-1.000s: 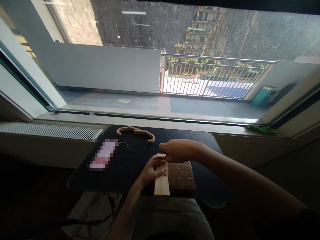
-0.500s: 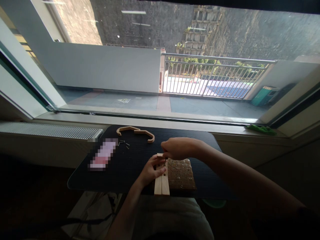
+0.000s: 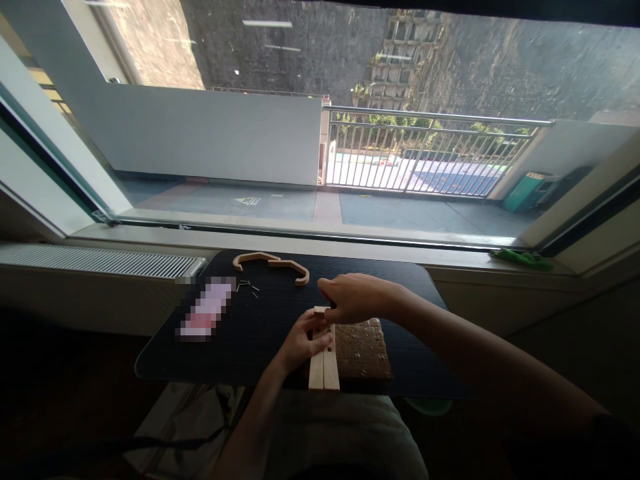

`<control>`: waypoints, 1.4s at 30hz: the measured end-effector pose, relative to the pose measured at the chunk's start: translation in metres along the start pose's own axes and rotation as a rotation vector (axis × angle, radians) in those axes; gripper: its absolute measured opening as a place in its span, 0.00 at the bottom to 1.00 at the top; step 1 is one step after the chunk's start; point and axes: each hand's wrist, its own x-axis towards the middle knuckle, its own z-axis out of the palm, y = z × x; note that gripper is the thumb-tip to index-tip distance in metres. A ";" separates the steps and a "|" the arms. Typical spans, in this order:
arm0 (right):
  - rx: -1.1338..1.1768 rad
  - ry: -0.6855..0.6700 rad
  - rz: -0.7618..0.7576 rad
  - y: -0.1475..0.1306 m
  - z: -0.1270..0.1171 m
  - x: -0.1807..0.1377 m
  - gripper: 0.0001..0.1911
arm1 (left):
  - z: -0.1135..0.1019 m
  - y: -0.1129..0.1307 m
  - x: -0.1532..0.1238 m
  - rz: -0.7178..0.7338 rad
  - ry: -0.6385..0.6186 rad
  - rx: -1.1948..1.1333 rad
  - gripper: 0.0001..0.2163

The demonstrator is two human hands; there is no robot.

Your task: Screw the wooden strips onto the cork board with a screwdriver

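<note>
Black table [image 3: 175,360], spread beneath the left hand [image 3: 299,343] and the right hand [image 3: 357,297]. Brown board [image 3: 363,350] on it, just right of the left thumb and nearer the body than the right fingers. Wooden strips [image 3: 331,377], two side by side, lie along the board's left edge; left fingers and thumb clasp them across the upper half, thumb laid on top, their near ends running out towards the body. Right fingers curl inward just over the far end; a dark bit shows at the tips, mostly hidden, so what they pinch, if anything, cannot be told. Two curved wooden hooks [image 3: 293,268] lie beyond the left fingertips, apart from both hands. Metal pins [image 3: 245,285], screws or nails, are scattered left of the hooks' near side. Smallest: dark hole [image 3: 329,349] in the right-hand strip, just beside the left thumb. Judgement: press both strips flat, seam tight and ends level; work the right fingertips square to the wood, left fingertips clear of them.
</note>
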 end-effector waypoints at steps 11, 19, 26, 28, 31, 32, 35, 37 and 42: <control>0.018 -0.054 0.007 0.001 -0.010 -0.006 0.14 | 0.001 -0.002 0.001 0.008 -0.015 -0.024 0.16; 0.012 -0.006 -0.021 0.003 -0.007 -0.002 0.14 | 0.001 -0.001 0.001 0.003 -0.026 -0.019 0.15; 0.021 0.024 -0.019 0.005 -0.003 -0.002 0.13 | 0.000 0.000 0.000 -0.006 -0.030 -0.019 0.16; 0.020 0.031 -0.025 0.005 -0.003 -0.003 0.12 | 0.000 0.000 0.000 -0.012 -0.031 -0.024 0.16; 0.023 0.028 -0.017 0.004 -0.003 -0.005 0.13 | 0.000 0.001 0.000 -0.013 -0.027 -0.023 0.16; 0.025 0.024 -0.012 0.004 -0.003 -0.006 0.13 | 0.000 0.001 0.000 -0.012 -0.024 -0.024 0.16; 0.025 0.024 -0.011 0.005 -0.002 -0.006 0.14 | 0.000 0.001 0.000 -0.015 -0.016 -0.030 0.16; 0.023 0.028 -0.019 0.005 -0.001 -0.006 0.15 | 0.000 0.001 0.000 -0.012 -0.012 -0.030 0.15; 0.003 0.034 -0.021 0.004 0.003 -0.006 0.14 | 0.000 -0.002 0.000 0.005 -0.005 -0.010 0.13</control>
